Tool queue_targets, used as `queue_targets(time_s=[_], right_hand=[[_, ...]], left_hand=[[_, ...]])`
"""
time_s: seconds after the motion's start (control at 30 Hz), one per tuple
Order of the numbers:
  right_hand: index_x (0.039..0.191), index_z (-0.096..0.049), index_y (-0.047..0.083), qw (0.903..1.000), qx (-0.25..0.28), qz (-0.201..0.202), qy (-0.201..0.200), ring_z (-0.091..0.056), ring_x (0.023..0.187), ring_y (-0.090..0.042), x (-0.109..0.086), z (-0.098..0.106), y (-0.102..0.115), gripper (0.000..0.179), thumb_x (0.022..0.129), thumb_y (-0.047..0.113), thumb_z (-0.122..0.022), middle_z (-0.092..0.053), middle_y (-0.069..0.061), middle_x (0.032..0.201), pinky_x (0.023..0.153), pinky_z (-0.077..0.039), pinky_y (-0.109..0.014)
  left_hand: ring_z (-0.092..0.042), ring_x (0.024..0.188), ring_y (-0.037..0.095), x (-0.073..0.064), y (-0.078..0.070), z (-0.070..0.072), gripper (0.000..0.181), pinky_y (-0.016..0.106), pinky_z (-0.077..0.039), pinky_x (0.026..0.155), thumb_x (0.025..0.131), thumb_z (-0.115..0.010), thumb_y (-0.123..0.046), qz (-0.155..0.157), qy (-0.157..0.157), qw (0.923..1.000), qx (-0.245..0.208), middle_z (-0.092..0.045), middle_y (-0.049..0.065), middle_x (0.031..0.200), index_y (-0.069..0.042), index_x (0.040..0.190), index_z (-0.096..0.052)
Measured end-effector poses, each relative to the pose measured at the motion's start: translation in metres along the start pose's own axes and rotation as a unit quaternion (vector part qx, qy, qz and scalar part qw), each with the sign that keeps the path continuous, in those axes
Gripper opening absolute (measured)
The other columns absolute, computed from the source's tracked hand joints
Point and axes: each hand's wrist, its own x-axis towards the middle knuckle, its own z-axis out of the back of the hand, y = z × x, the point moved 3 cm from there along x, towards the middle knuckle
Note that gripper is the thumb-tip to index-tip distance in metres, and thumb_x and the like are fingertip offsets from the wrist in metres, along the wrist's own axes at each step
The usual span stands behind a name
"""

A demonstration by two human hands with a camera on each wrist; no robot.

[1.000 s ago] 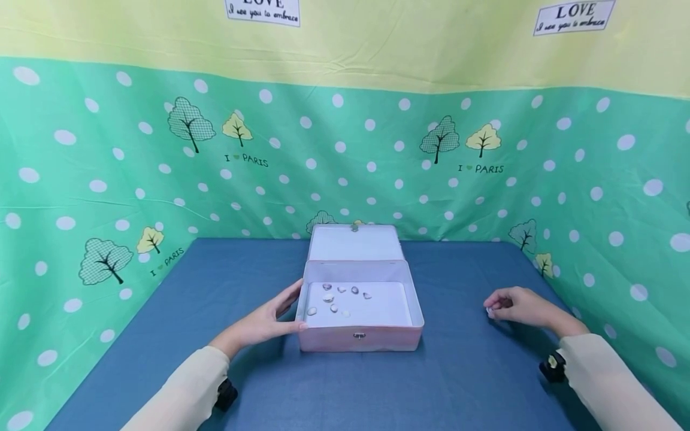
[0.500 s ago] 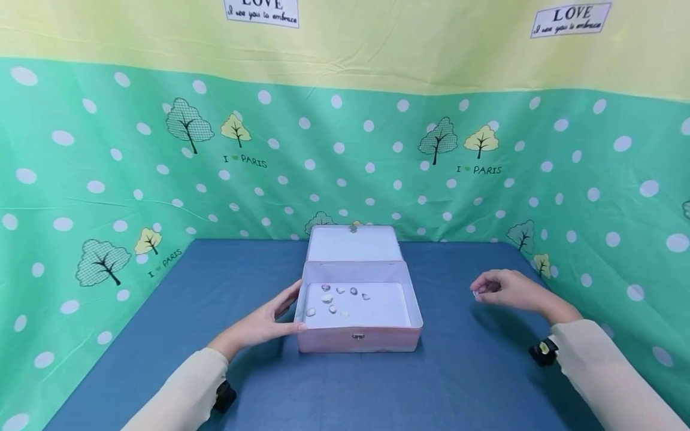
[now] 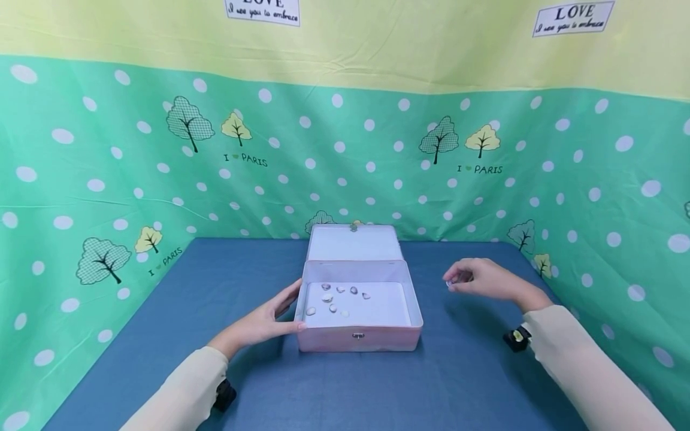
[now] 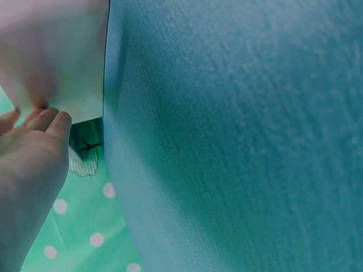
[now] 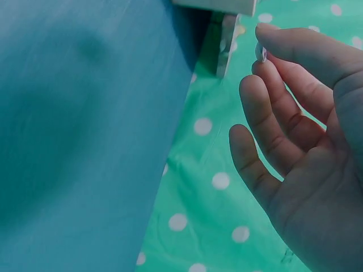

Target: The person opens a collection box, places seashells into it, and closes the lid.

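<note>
A pink metal box point(image 3: 358, 339) stands on the blue table with its lid point(image 3: 353, 244) raised at the back. Several small seashells point(image 3: 327, 297) lie on its white floor, mostly towards the left. My left hand point(image 3: 261, 323) touches the box's left side, thumb at the front corner and fingers fairly straight along the wall; these fingers also show in the left wrist view. Over the table to the right of the box, my right hand point(image 3: 487, 279) pinches one small pale seashell point(image 5: 261, 52) between thumb and fingertips. The hand partly hides that shell in the head view.
The blue cloth point(image 3: 442, 383) covers the table around the box. A green dotted curtain point(image 3: 372, 131) rises behind the table and at both sides. A metal clasp point(image 3: 358, 336) sits on the box's front.
My right hand has moved left and up from the table towards the box, carrying the seashell. The left hand and the box have stayed in place.
</note>
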Motion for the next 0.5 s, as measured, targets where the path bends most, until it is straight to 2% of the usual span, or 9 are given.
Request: queue_targets(time_s=[0.33, 0.5], right_hand=[[0.107, -0.074, 0.016, 0.9987, -0.001, 0.046, 0.020, -0.063, 0.087, -0.012, 0.033, -0.011, 0.030, 0.016, 0.094, 0.023, -0.074, -0.067, 0.006, 0.099, 0.076, -0.055, -0.032], [0.108, -0.073, 0.013, 0.9973, -0.006, 0.068, 0.026, -0.064, 0.086, -0.011, 0.050, -0.015, 0.048, 0.016, 0.093, 0.019, -0.074, -0.067, 0.006, 0.099, 0.078, -0.055, -0.033]], left_hand=[[-0.013, 0.151, 0.032, 0.001, 0.001, 0.000, 0.096, 0.058, -0.017, 0.117, 0.092, -0.076, -0.032, -0.005, 0.000, 1.0000, 0.004, -0.008, 0.006, 0.167, -0.027, 0.163, -0.012], [-0.013, 0.151, 0.033, 0.001, 0.001, 0.000, 0.096, 0.059, -0.017, 0.117, 0.092, -0.076, -0.032, -0.008, 0.000, 1.0000, 0.003, -0.008, 0.006, 0.167, -0.025, 0.163, -0.011]])
